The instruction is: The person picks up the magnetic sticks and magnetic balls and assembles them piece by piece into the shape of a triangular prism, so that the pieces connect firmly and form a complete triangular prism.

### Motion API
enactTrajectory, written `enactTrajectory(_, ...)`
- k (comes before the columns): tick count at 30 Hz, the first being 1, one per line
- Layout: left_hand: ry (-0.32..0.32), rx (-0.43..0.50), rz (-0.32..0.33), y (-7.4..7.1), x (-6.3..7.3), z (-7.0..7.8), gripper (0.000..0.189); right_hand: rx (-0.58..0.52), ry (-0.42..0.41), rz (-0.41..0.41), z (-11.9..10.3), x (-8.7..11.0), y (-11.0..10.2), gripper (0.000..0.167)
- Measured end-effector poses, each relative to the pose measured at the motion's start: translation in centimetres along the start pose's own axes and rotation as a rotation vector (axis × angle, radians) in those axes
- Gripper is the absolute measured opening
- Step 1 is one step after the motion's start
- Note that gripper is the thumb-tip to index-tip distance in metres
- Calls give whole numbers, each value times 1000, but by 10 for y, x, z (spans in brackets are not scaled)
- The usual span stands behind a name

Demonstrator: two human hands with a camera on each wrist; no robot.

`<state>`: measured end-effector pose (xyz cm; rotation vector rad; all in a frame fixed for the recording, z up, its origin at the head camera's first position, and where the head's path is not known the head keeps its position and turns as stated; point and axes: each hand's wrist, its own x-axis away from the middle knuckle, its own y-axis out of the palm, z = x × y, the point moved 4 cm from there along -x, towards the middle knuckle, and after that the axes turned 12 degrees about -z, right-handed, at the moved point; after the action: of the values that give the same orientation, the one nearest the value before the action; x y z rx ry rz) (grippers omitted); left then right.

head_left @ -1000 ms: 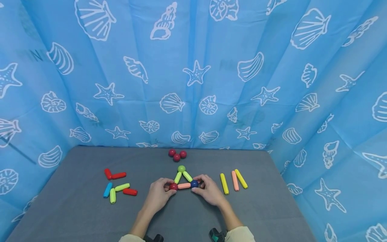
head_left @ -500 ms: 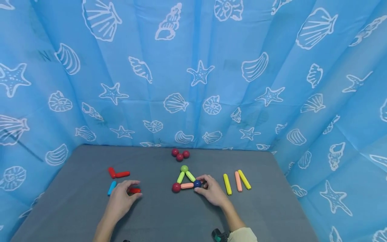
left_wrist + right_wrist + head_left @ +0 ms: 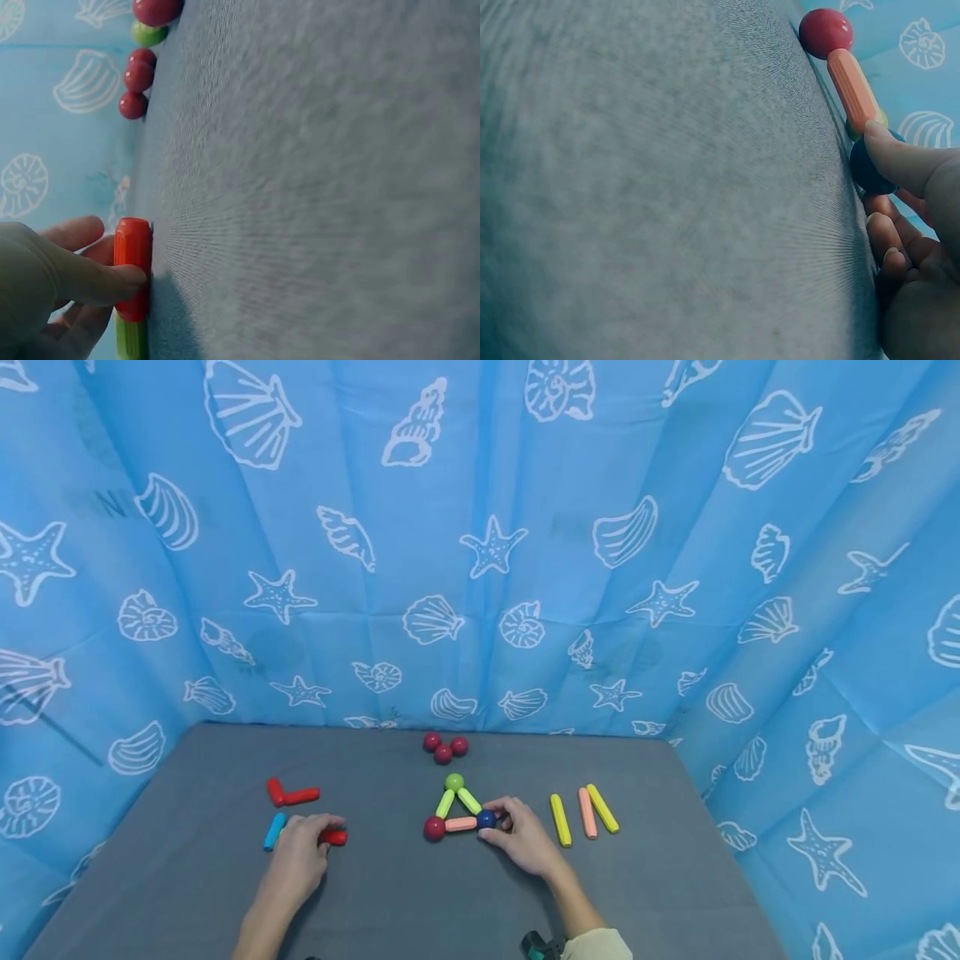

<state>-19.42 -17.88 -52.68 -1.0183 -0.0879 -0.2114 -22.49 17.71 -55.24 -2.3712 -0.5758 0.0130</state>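
In the left wrist view, my left hand (image 3: 298,853) pinches a short red stick (image 3: 133,240) between thumb and fingers, low on the cloth. A light green stick (image 3: 132,339) shows just past it. My right hand (image 3: 528,842) holds a dark blue ball (image 3: 487,819) with thumb and fingers. That ball is one corner of a flat triangle, joined by a peach stick (image 3: 461,824) to a red ball (image 3: 434,828). Two light green sticks (image 3: 445,804) run from the lower balls up to a green ball (image 3: 454,782) at the far corner.
Beyond my left hand lie two red sticks (image 3: 302,796) and a blue stick (image 3: 275,831). Three dark red balls (image 3: 443,753) sit near the back edge. Right of my right hand are two yellow sticks (image 3: 561,820) and a peach stick (image 3: 587,812). A patterned blue curtain (image 3: 480,568) hangs behind.
My left hand has let go of the triangle's red ball and moved left to the loose sticks, then closed on a red one. My right hand stays at the blue ball.
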Motion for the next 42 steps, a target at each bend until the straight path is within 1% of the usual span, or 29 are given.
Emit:
enactTrajectory(6, -42, -29, -40, -4, -8, -5, 38, -2, 4, -3, 0, -1, 2, 38)
enactTrajectory(9, -41, -24, -51, -5, -11, -4, 36, -4, 7, 3, 0, -1, 1, 38)
enactTrajectory(10, -34, -4, -44, -4, -11, -2, 35, -4, 7, 5, 0, 0, 1, 38)
enactTrajectory(12, -9, 65, -18, -4, -11, 3, 37, -2, 5, 8, 0, 0, 1, 38)
enactTrajectory(15, 59, 206, 48, -2, -10, 18, 40, -1, -4, 12, 0, 1, 0, 38)
enactTrajectory(18, 122, 337, 90, 2, -12, 40, 42, 3, -11, 16, 0, 1, 0, 38)
enactTrajectory(20, 138, 405, 97, 8, -15, 54, 41, 3, -12, 18, 0, 2, 0, 38)
enactTrajectory(22, 139, 461, 100, 15, -18, 67, 39, 4, -12, 18, 0, 1, 0, 38)
enactTrajectory(25, 143, 516, 97, 26, -22, 85, 36, 5, -9, 16, 0, 1, 0, 38)
enactTrajectory(28, 165, 531, 91, 38, -25, 98, 35, 10, -4, 19, 0, 0, 1, 38)
enactTrajectory(30, 172, 536, 83, 44, -27, 102, 34, 12, -1, 22, 0, 0, 1, 38)
enactTrajectory(36, 147, 543, 36, 55, -33, 106, 35, -6, 18, 19, 0, 2, 1, 38)
enactTrajectory(42, 158, 525, -1, 59, -35, 105, 32, -15, 29, 12, 1, 2, 1, 37)
